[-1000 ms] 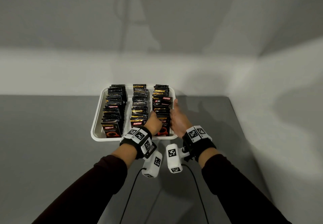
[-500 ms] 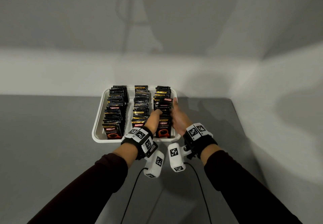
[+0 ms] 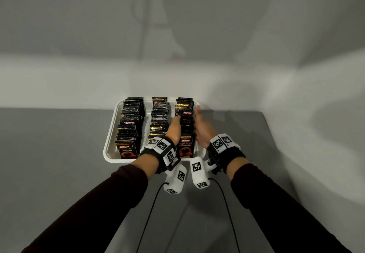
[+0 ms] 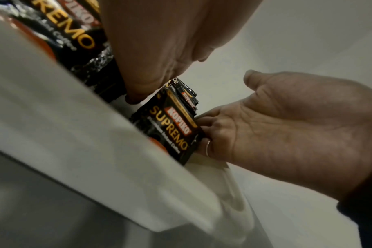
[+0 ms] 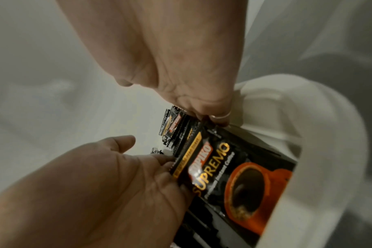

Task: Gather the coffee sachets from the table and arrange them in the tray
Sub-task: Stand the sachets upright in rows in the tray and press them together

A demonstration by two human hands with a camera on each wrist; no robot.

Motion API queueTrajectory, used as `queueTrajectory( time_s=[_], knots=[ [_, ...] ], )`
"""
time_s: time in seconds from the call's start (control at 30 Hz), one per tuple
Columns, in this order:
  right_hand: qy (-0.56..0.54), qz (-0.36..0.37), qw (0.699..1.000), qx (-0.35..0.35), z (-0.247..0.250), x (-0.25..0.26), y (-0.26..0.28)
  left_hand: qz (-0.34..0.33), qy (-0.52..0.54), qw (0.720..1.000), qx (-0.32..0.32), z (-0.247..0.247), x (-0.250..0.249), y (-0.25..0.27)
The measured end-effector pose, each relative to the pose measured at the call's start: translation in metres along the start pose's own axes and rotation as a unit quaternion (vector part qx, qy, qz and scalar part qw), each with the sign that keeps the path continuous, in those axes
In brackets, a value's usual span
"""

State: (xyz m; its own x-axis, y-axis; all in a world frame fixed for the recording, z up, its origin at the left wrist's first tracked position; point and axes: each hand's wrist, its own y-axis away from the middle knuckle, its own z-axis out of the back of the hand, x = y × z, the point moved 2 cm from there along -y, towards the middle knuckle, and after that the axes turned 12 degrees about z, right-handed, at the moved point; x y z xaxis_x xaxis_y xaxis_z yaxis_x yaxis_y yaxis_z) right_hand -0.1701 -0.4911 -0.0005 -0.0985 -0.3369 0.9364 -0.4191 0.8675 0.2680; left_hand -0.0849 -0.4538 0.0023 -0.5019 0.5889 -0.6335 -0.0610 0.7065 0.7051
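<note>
A white tray (image 3: 110,134) holds three rows of upright black Kopiko Supremo coffee sachets: a left row (image 3: 130,126), a middle row (image 3: 159,114) and a right row (image 3: 186,118). My left hand (image 3: 174,128) lies along the left side of the right row, fingers straight. My right hand (image 3: 201,130) lies flat along its right side, by the tray's right wall. The wrist views show the row's front sachet (image 4: 172,132) (image 5: 234,176) standing between my left hand (image 4: 159,42) (image 5: 106,184) and my ringed right hand (image 4: 276,125) (image 5: 181,58). Neither hand grips a sachet.
The tray sits on a grey table (image 3: 59,154) close to the back wall (image 3: 79,83). The table's right edge (image 3: 272,134) runs near the right wall. Two black cables (image 3: 150,209) hang from the wrist cameras over the near part of the table.
Both hands have slid away from me along the right row, from its near end towards its middle and far part. The tray and rows stay where they were.
</note>
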Motion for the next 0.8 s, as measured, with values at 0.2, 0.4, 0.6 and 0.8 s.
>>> queueTrajectory(
  time_s=[0.2, 0.4, 0.6, 0.8],
  knots=[
    [-0.003, -0.018, 0.999, -0.027, -0.003, 0.011, -0.007, 0.004, -0.033, 0.999, -0.027, -0.003, -0.014, 0.000],
    [0.044, -0.028, 0.999, -0.004, 0.002, 0.008, -0.012, -0.002, -0.068, 0.997, -0.036, -0.004, -0.018, -0.003],
    [0.060, -0.017, 0.997, -0.042, 0.002, 0.014, -0.019, -0.008, -0.064, 0.998, -0.026, -0.011, -0.030, -0.007],
    [0.038, -0.031, 0.999, -0.017, 0.000, 0.019, -0.019, 0.034, -0.043, 0.998, 0.014, -0.006, -0.033, -0.015]
  ],
)
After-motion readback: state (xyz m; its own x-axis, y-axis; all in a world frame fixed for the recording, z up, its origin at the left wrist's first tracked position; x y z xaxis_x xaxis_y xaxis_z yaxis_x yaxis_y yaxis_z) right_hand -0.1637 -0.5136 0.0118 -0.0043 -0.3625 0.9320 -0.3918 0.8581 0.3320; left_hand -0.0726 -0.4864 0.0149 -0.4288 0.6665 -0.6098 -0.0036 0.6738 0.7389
